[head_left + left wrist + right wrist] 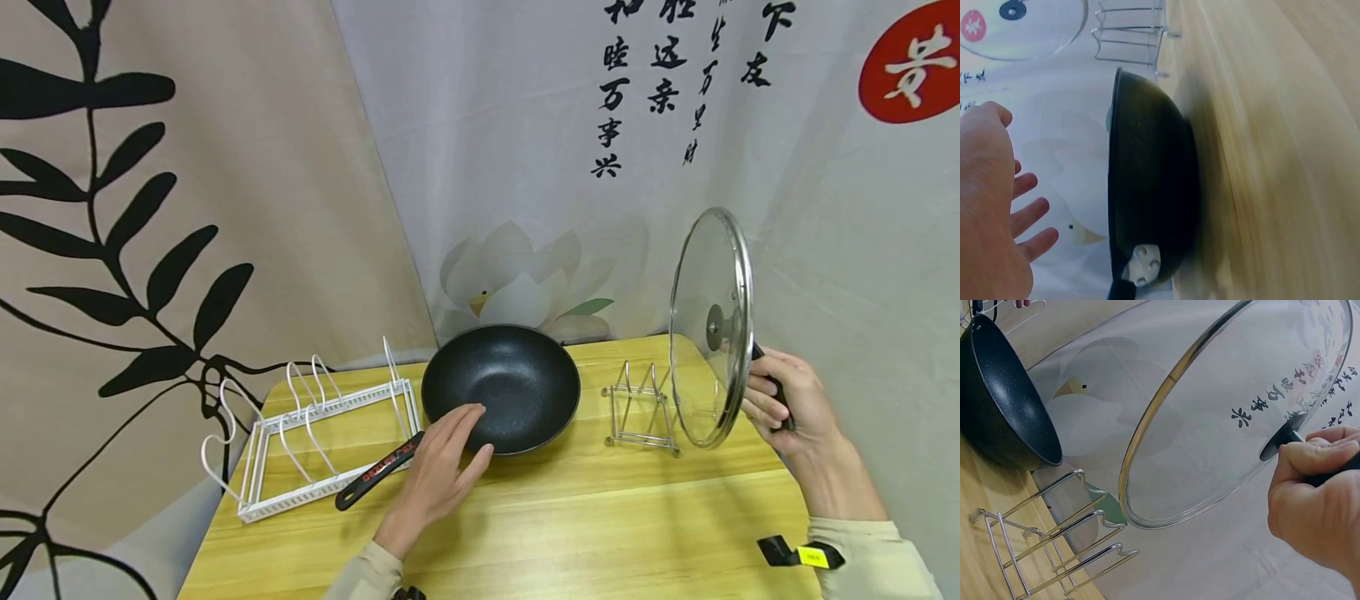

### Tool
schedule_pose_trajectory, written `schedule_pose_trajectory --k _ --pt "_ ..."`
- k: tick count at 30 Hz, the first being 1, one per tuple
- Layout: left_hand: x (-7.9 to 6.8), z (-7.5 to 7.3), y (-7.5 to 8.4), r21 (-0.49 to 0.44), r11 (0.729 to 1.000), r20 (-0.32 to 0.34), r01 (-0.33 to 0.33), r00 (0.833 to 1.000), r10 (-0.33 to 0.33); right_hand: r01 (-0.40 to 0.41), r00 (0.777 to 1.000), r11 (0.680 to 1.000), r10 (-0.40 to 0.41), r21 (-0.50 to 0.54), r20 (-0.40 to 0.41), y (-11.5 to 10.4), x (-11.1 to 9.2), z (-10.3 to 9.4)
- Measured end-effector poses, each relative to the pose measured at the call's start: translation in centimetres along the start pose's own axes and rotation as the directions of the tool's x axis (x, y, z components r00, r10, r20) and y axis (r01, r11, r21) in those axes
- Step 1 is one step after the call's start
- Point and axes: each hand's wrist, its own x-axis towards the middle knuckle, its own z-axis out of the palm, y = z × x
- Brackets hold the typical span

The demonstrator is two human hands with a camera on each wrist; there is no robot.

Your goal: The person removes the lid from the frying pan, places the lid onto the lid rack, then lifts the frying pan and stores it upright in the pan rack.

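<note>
A glass pot lid (708, 333) with a metal rim stands on edge in the air, gripped by its black handle (780, 404) in my right hand (798, 400). Just left of it on the table is a small metal wire rack (640, 408); in the right wrist view the lid's lower rim is close to the rack (1054, 537). A black frying pan (501, 390) sits mid-table, its handle (378, 473) pointing front left. My left hand (442, 467) hovers over the pan's near left side with extended fingers; the left wrist view shows it apart from the pan (1147, 175).
A white rack (296, 497) with curved dividers stands left of the pan, close to its handle. Behind the wooden table (540, 533) hangs a printed curtain (495, 125) with dark lettering and a flower.
</note>
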Motion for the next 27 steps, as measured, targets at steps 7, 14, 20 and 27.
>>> schedule_pose_trajectory --k 7,14,20,27 --pt "1.6 1.1 0.7 0.002 0.999 0.008 -0.042 0.999 0.042 0.0 1.0 1.0 0.0 -0.026 -0.026 0.0 0.0 -0.1" --pt "3.0 2.1 1.4 -0.004 0.998 0.067 -0.056 0.996 0.056 0.005 1.0 1.0 -0.005 -0.015 -0.018 0.0 0.0 -0.1" --pt "3.9 2.9 2.0 -0.002 0.998 0.112 -0.058 0.992 0.058 -0.009 0.997 0.998 0.003 -0.069 -0.081 0.0 -0.1 0.1" --pt "5.2 4.1 2.8 -0.031 0.998 0.14 -0.06 0.988 0.064 -0.004 1.0 1.0 0.003 -0.023 -0.023 0.0 -0.1 0.1"
